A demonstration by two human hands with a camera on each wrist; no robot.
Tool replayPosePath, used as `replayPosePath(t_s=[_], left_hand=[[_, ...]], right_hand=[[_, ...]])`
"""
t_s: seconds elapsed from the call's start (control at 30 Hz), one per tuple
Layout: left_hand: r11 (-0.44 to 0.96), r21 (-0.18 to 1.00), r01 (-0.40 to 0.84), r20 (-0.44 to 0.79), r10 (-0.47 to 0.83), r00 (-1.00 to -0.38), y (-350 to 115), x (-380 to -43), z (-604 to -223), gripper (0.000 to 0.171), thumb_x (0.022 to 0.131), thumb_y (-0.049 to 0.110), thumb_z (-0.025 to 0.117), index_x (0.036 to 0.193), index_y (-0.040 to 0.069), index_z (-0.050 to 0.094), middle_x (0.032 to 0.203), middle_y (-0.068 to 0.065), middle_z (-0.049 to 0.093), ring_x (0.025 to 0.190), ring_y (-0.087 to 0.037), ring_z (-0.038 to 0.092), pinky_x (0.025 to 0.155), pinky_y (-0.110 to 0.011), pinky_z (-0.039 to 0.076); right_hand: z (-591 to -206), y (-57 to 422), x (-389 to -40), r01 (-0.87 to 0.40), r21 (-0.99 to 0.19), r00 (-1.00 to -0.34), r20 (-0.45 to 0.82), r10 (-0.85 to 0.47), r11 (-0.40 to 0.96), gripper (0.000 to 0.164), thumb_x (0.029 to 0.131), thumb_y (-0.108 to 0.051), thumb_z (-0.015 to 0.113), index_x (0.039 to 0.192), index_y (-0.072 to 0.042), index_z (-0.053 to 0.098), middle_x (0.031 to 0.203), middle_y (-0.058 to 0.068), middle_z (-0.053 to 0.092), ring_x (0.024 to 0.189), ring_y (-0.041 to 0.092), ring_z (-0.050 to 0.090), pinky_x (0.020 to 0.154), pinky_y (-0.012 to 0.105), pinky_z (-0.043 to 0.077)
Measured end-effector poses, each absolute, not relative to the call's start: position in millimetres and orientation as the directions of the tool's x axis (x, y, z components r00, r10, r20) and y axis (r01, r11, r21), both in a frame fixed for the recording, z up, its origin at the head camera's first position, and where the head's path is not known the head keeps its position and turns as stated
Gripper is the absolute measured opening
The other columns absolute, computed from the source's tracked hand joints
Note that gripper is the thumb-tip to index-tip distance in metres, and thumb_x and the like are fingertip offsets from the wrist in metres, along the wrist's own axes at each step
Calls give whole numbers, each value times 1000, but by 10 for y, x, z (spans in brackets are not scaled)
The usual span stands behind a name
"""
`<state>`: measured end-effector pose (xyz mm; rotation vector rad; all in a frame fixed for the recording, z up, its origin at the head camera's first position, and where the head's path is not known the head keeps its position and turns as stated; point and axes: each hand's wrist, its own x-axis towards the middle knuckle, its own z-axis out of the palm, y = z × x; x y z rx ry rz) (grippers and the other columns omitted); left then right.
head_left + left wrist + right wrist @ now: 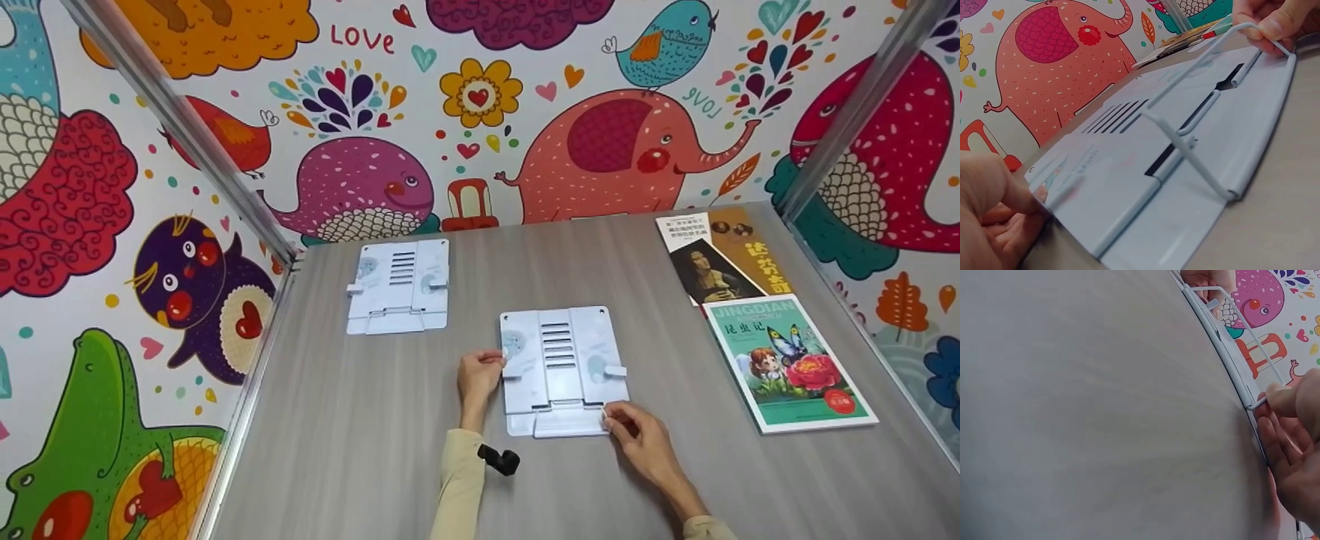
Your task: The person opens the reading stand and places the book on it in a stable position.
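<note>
A white folding book stand (525,394) with slots down its middle lies flat on the table in front of me. My left hand (480,379) pinches its left edge, thumb above and fingers beneath, as the left wrist view shows. At the stand's lower right, my right hand (643,442) pinches the corner of a white wire bracket (1190,153) between thumb and fingers. In the left wrist view this bracket is tilted up off the panel, hinged at the front edge. Small clips (615,371) stick out at the stand's sides.
A second white book stand (375,300) lies farther back on the left. On the right, a green-covered book (795,405) overlaps a book with a portrait cover (709,274). Cartoon-printed walls (480,157) with metal posts (217,150) bound the table (360,450).
</note>
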<state>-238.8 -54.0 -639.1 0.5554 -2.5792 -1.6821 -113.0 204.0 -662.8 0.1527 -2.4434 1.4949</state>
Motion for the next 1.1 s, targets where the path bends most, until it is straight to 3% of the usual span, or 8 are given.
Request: replayPosePath(t_s=[0.5, 0.73, 1.1], left_hand=[[361, 878, -314, -203, -313, -928, -525, -2372, -6350, 7, 84, 8, 77, 91, 8, 78, 87, -5, 76, 80, -17, 69, 77, -33, 56], [357, 879, -317, -214, -300, -930, -547, -2377, -6354, 8, 85, 8, 76, 92, 7, 78, 89, -5, 76, 82, -17, 69, 78, -33, 56], [356, 881, -311, -223, -269, -937, -584, -2396, -6379, 11, 86, 8, 74, 95, 6, 79, 92, -6, 77, 87, -19, 71, 82, -35, 56]], right_hand=[[-6634, 2076, -1120, -203, -864, -969, 245, 32, 460, 17, 88, 3, 73, 101, -9, 73, 86, -4, 69, 75, 2, 57, 66, 19, 48], [-6601, 2066, -1141, -132, -895, -984, 170, 52, 426, 18, 89, 1, 73, 97, -15, 73, 85, -9, 69, 75, 3, 58, 68, 18, 48], [-6556, 2058, -1153, -121, -923, -986, 154, 62, 365, 19, 84, 3, 77, 91, -14, 73, 80, -3, 70, 71, 4, 58, 64, 17, 47]])
